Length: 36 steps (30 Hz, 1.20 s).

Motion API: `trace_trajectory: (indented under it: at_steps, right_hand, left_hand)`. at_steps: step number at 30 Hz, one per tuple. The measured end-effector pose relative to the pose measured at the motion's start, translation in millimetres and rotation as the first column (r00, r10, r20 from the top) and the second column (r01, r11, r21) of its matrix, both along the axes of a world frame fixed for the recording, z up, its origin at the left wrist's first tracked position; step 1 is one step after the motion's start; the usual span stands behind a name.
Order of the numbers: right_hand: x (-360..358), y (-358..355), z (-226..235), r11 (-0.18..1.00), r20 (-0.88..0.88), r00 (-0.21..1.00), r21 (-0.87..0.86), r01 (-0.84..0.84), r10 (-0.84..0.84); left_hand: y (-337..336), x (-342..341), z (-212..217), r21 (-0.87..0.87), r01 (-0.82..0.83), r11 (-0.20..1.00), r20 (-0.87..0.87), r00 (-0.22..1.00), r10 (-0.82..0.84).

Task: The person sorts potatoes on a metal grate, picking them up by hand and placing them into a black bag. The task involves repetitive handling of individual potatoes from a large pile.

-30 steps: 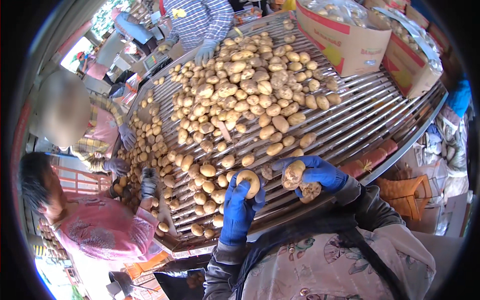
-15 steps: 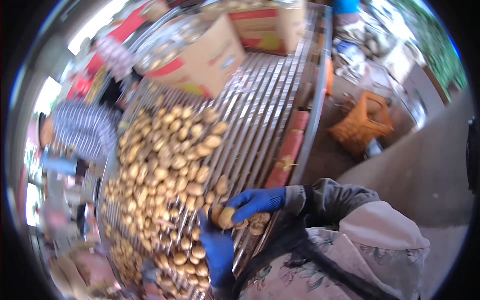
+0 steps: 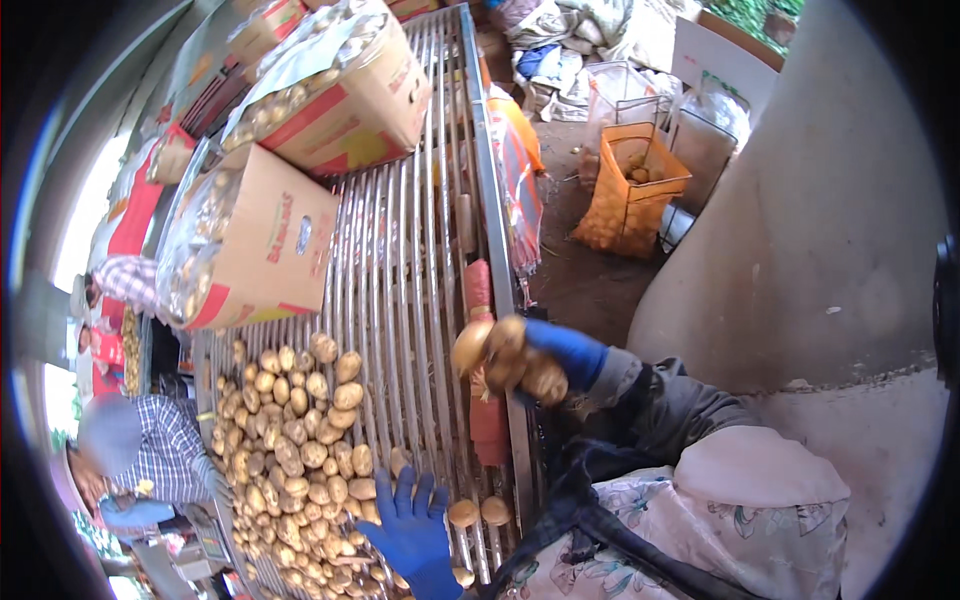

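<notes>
My right hand, in a blue glove, is closed round several potatoes bunched together. It is raised over the right rail of the roller table, beside a red wrapped bundle. My left hand, also blue-gloved, is open with fingers spread, low over the metal rollers. Its fingertips are next to one potato at the edge of a broad heap of potatoes. Two loose potatoes rest on the rollers just right of this hand.
Potato-filled cardboard boxes stand on the far part of the rollers. Beyond the metal side rail are an orange mesh bag of potatoes and piled sacks. Across the table, a person in a checked shirt reaches toward the heap.
My right hand has moved away from my left, out over the right rail, with several potatoes in it. My left hand has spread its fingers. The view has turned, showing more boxes.
</notes>
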State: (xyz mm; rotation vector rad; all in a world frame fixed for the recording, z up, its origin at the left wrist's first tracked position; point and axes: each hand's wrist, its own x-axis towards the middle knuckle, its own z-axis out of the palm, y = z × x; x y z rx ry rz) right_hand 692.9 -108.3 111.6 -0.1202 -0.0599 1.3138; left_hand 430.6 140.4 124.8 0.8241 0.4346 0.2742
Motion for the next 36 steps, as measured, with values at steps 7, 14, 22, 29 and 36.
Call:
trace_trajectory:
  at_steps: [7, 14, 22, 29, 36]
  right_hand:
    - [139, -118, -14, 0.619, 0.447, 0.615, -0.159, 0.769, -0.650]
    - [303, -230, 21, -0.225, 0.889, 0.363, -0.428, 0.875, -0.279]
    - [290, -254, -62, -0.237, 0.628, 0.022, -0.326, 0.915, -0.778]
    - [158, -171, -205, 0.123, 0.378, 0.320, -0.461, 0.879, -0.869]
    - [178, -179, -254, 0.485, 0.353, 0.543, -0.245, 0.840, -0.762]
  left_hand:
    - [-6, -11, 14, -0.097, -0.227, 0.969, -0.324, 0.928, 0.185]
    - [17, -22, -13, -0.469, 0.022, 0.883, 0.035, 0.999, -0.006]
    - [13, 7, -26, -0.510, 0.068, 0.858, 0.108, 0.994, -0.015]
    - [13, 8, -32, -0.492, 0.006, 0.870, 0.030, 0.999, 0.010]
    - [6, -2, -29, -0.335, -0.171, 0.927, -0.196, 0.974, 0.109]
